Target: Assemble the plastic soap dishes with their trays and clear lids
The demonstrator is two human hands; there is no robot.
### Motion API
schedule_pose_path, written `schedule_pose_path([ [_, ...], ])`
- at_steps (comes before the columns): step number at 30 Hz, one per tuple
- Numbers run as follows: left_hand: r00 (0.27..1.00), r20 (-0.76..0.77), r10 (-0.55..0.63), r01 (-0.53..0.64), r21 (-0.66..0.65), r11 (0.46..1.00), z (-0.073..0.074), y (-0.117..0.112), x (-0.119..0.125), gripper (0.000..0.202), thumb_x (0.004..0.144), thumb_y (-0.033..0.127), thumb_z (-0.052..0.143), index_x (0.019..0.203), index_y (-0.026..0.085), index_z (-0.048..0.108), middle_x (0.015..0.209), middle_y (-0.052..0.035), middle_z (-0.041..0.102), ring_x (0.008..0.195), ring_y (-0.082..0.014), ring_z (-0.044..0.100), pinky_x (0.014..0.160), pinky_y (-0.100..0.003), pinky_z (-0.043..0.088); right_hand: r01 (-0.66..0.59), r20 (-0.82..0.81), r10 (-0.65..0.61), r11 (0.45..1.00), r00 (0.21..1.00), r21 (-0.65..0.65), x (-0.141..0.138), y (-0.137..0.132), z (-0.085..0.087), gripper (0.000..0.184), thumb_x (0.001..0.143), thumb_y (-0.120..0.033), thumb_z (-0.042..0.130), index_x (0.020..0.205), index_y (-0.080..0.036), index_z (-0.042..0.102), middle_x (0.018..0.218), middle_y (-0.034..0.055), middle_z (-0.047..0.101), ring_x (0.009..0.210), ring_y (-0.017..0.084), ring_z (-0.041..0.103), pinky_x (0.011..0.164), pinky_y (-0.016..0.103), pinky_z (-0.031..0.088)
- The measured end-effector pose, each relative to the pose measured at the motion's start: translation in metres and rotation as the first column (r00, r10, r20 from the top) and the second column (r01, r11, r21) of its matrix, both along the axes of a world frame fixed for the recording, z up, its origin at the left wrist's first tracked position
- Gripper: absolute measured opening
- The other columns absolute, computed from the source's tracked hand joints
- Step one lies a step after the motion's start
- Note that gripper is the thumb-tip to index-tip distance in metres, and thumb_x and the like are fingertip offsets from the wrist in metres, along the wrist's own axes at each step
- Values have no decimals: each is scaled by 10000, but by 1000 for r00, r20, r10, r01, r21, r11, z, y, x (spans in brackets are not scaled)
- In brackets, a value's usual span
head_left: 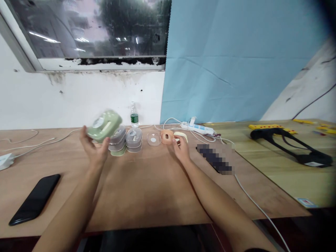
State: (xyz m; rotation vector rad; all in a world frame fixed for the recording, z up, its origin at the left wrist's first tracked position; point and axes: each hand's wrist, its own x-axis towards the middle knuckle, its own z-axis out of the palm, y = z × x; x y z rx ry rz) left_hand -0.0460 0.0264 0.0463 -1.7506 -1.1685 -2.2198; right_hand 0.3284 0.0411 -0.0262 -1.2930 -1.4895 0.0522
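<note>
I count one lifted green container (105,126), one orange piece (163,137), one bottle (134,118) and one power strip (201,129).

Left of the bottle (134,118), a green case (105,126) is blurring, while to the bottle's right, the right hand (181,150) is partly hiding a cream piece (181,134) and a dark object (215,159) is appearing pixelated.

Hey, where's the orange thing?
Mid-picture in the head view, the orange piece sits between the clear piece on its left and the cream piece on its right.
</note>
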Motion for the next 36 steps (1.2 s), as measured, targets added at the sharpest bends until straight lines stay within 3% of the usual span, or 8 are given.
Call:
schedule_pose_path([
  [3, 965, -40, -259, 243, -230, 942, -30, -22, 41, 872, 711, 434, 721, 1429, 195, 286, 1462, -131, 342, 1345, -296, 355, 1094, -403, 340, -198, 59, 197, 980, 979, 18, -27, -21, 8, 467, 896, -484, 454, 1258, -192, 493, 1165, 120, 587, 832, 195, 582, 705, 318, 484],
  [7, 824, -27, -565, 470, -525, 710, -63, -39, 72, 801, 727, 410, 708, 1402, 175, 348, 1386, -144, 454, 1259, -304, 464, 1059, -447, 375, -462, 183, 478, 878, 859, -124, -49, -39, 13, 573, 889, -547, 441, 1330, -183, 446, 1088, 109, 623, 746, 172, 583, 688, 308, 486],
  [11, 781, -22, -624, 491, -596, 636, -68, -41, 73, 787, 725, 401, 706, 1402, 188, 366, 1374, -130, 476, 1244, -306, 473, 1057, -460, 364, -512, 304, 591, 804, 747, -302, -53, -44, 18, 602, 831, -611, 507, 1235, -168, 565, 993, 95, 669, 778, 189, 599, 717, 309, 471],
  [16, 779, 110, -618, 541, -617, 572, -63, -38, 68, 732, 743, 424, 684, 1371, 170, 408, 1343, -130, 503, 1199, -294, 510, 1017, -436, 406, -491, 259, 609, 774, 749, -400, -56, -43, 17, 581, 848, -591, 504, 1247, -176, 579, 1026, 96, 691, 799, 194, 629, 737, 305, 467],
  [21, 755, 132, -642, 564, -630, 534, -65, -36, 67, 682, 780, 444, 642, 1356, 151, 425, 1319, -139, 526, 1195, -289, 515, 1014, -426, 410, -504, 137, 597, 761, 790, -410, -55, -41, 13, 460, 950, -510, 339, 1156, -230, 639, 1052, 57, 705, 931, 210, 644, 810, 322, 460],
  [29, 756, 126, -642, 554, -646, 525, -66, -35, 65, 691, 809, 459, 608, 1390, 160, 382, 1345, -137, 500, 1204, -292, 499, 1008, -431, 403, -498, 95, 580, 762, 809, -414, -55, -41, 10, 459, 863, -558, 501, 1103, -199, 657, 878, 40, 712, 716, 177, 626, 654, 273, 454],
  [33, 762, -1, -647, 476, -676, 562, -66, -39, 64, 679, 822, 451, 598, 1398, 173, 371, 1299, -126, 527, 1158, -283, 521, 991, -431, 408, -455, -170, 422, 823, 890, -340, -51, -31, 1, 463, 905, -554, 403, 1024, -188, 661, 753, 34, 698, 604, 166, 617, 581, 274, 464],
  [36, 756, -95, -647, 426, -679, 598, -64, -41, 65, 678, 812, 449, 607, 1384, 164, 382, 1261, -126, 545, 1114, -280, 543, 970, -423, 422, -438, -465, 250, 825, 849, -357, -46, -16, -4, 475, 876, -578, 433, 985, -167, 644, 617, 25, 663, 449, 145, 564, 452, 254, 429],
])
